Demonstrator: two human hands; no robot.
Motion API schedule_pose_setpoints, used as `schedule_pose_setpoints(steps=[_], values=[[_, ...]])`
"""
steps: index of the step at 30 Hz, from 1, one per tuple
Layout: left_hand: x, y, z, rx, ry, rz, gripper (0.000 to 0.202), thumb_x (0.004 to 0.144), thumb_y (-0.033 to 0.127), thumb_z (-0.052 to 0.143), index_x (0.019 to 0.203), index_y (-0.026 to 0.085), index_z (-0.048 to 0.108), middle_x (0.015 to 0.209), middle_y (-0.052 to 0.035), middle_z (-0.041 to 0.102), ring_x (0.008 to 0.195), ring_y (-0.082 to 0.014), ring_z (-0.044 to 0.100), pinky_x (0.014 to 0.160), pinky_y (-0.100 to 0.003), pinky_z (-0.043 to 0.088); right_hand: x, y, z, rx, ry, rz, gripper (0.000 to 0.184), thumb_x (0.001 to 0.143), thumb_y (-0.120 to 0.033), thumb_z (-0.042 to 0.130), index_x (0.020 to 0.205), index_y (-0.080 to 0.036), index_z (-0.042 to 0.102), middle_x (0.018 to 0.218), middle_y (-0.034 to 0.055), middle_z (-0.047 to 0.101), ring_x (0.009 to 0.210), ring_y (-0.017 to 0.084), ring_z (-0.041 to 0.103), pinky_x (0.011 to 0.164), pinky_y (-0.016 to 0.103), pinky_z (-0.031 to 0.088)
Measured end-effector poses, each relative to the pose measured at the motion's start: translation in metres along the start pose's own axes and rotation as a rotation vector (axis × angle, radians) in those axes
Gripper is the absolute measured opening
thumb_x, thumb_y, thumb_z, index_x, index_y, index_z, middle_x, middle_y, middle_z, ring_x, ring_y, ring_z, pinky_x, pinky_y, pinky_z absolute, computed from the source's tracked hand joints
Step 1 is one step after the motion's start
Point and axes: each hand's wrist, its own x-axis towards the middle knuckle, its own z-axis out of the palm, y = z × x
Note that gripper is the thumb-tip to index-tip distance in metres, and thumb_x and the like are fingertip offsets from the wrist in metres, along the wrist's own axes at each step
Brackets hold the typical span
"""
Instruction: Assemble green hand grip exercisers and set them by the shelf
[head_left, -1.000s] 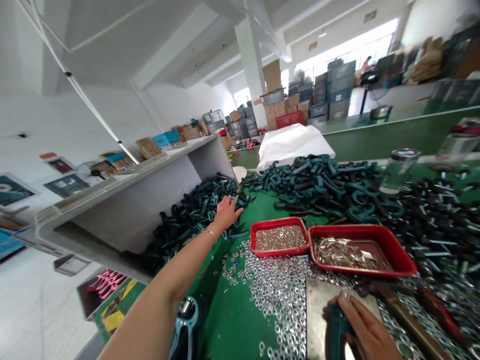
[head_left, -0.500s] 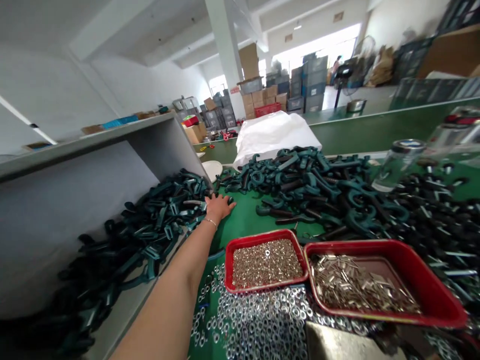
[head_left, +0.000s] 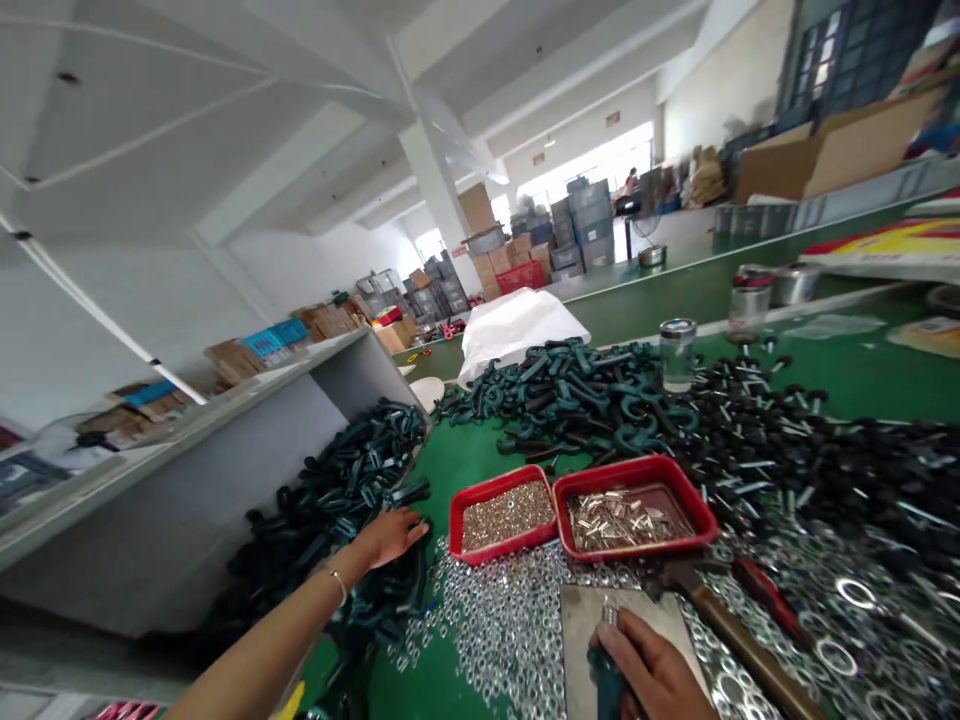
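Note:
My left hand (head_left: 390,537) lies palm down on a heap of dark green clamp bodies (head_left: 330,500) that spills out of a grey shelf unit. Its fingers are stretched out and hold nothing that I can see. My right hand (head_left: 649,668) is at the bottom edge, closed round a green clamp part (head_left: 606,680) stood on a grey metal plate (head_left: 581,615). A small silver piece shows at the top of that part.
Two red trays (head_left: 501,482) (head_left: 636,470) hold small metal parts. Silver washers (head_left: 502,610) cover the green table around them. A second green clamp pile (head_left: 577,395), black screw knobs (head_left: 787,450), a glass jar (head_left: 677,352), a hammer (head_left: 739,625) and the grey shelf (head_left: 225,440) surround me.
My left hand has drawn back along the clamp heap toward me. The view has swung back and down, and my right hand on the green part is in sight again.

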Motion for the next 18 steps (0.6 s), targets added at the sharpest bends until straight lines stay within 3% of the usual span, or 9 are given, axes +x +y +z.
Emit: schedule_pose_setpoints(steps=[2, 4, 6, 8, 10, 12, 14, 16, 18], values=[[-0.007, 0.01, -0.023, -0.021, -0.025, 0.005, 0.028, 0.084, 0.042, 0.051, 0.078, 0.023, 0.07, 0.079, -0.0069, 0.072, 0.079, -0.0263, 0.068, 0.073, -0.034, 0.051, -0.001, -0.002, 0.001, 0.019, -0.012, -0.035, 0.053, 0.079, -0.073, 0.057, 0.073, -0.021, 0.052, 0.058, -0.0059, 0.045, 0.045, 0.01, 0.048, 0.044, 0.021, 0.039], [0.003, 0.038, -0.046, -0.055, 0.012, 0.039, 0.028, 0.085, 0.038, 0.05, 0.085, 0.02, 0.071, 0.085, -0.0104, 0.073, 0.084, -0.0281, 0.068, 0.076, -0.035, 0.052, -0.001, -0.002, 0.003, 0.026, -0.007, -0.063, 0.054, 0.078, -0.074, 0.057, 0.071, -0.021, 0.05, 0.058, -0.0059, 0.045, 0.045, 0.011, 0.048, 0.043, 0.021, 0.038], [0.025, 0.086, -0.062, -0.113, 0.069, 0.129, 0.035, 0.09, 0.034, 0.041, 0.103, 0.018, 0.07, 0.106, -0.0126, 0.072, 0.1, -0.0262, 0.066, 0.085, -0.033, 0.05, 0.0, 0.0, 0.003, 0.02, -0.014, -0.089, 0.054, 0.078, -0.074, 0.056, 0.07, -0.021, 0.049, 0.06, -0.0054, 0.045, 0.045, 0.01, 0.049, 0.043, 0.021, 0.037], [0.055, 0.144, -0.071, -0.181, 0.065, 0.268, 0.038, 0.093, 0.031, 0.038, 0.116, 0.021, 0.066, 0.118, -0.0072, 0.069, 0.105, -0.0202, 0.064, 0.089, -0.027, 0.049, 0.001, 0.004, 0.003, 0.011, -0.032, -0.111, 0.053, 0.08, -0.073, 0.055, 0.072, -0.021, 0.049, 0.061, -0.0054, 0.046, 0.045, 0.01, 0.048, 0.042, 0.021, 0.036], [0.085, 0.197, -0.075, -0.212, 0.009, 0.389, 0.036, 0.09, 0.026, 0.043, 0.117, 0.023, 0.067, 0.118, -0.0032, 0.07, 0.103, -0.0172, 0.065, 0.089, -0.024, 0.048, 0.004, 0.009, 0.001, 0.012, -0.059, -0.111, 0.053, 0.081, -0.073, 0.054, 0.074, -0.021, 0.05, 0.062, -0.0055, 0.046, 0.044, 0.009, 0.047, 0.041, 0.02, 0.035], [0.111, 0.235, -0.077, -0.2, -0.093, 0.472, 0.031, 0.081, 0.02, 0.055, 0.107, 0.021, 0.071, 0.106, -0.0023, 0.074, 0.093, -0.0179, 0.067, 0.085, -0.025, 0.05, 0.006, 0.012, -0.001, 0.032, -0.08, -0.101, 0.052, 0.082, -0.073, 0.053, 0.077, -0.021, 0.051, 0.063, -0.0057, 0.045, 0.044, 0.009, 0.046, 0.041, 0.02, 0.036], [0.13, 0.252, -0.078, -0.171, -0.207, 0.528, 0.03, 0.07, 0.015, 0.065, 0.099, 0.021, 0.073, 0.091, -0.0005, 0.076, 0.081, -0.0185, 0.068, 0.078, -0.026, 0.052, 0.008, 0.013, -0.003, 0.055, -0.073, -0.102, 0.052, 0.082, -0.073, 0.053, 0.079, -0.021, 0.052, 0.064, -0.0054, 0.046, 0.046, 0.009, 0.046, 0.041, 0.02, 0.036], [0.142, 0.254, -0.077, -0.146, -0.288, 0.559, 0.035, 0.061, 0.015, 0.073, 0.096, 0.02, 0.073, 0.082, 0.0014, 0.075, 0.073, -0.0187, 0.067, 0.07, -0.026, 0.053, 0.009, 0.013, -0.003, 0.066, -0.068, -0.117, 0.051, 0.083, -0.072, 0.054, 0.079, -0.021, 0.052, 0.066, -0.0049, 0.046, 0.047, 0.009, 0.046, 0.041, 0.019, 0.036], [0.146, 0.249, -0.072, -0.134, -0.297, 0.561, 0.035, 0.058, 0.016, 0.076, 0.093, 0.019, 0.072, 0.08, 0.0007, 0.074, 0.071, -0.0194, 0.067, 0.067, -0.026, 0.053, 0.01, 0.012, -0.002, 0.062, -0.066, -0.124, 0.051, 0.083, -0.072, 0.054, 0.079, -0.021, 0.052, 0.067, -0.0046, 0.046, 0.048, 0.009, 0.046, 0.041, 0.019, 0.036]])
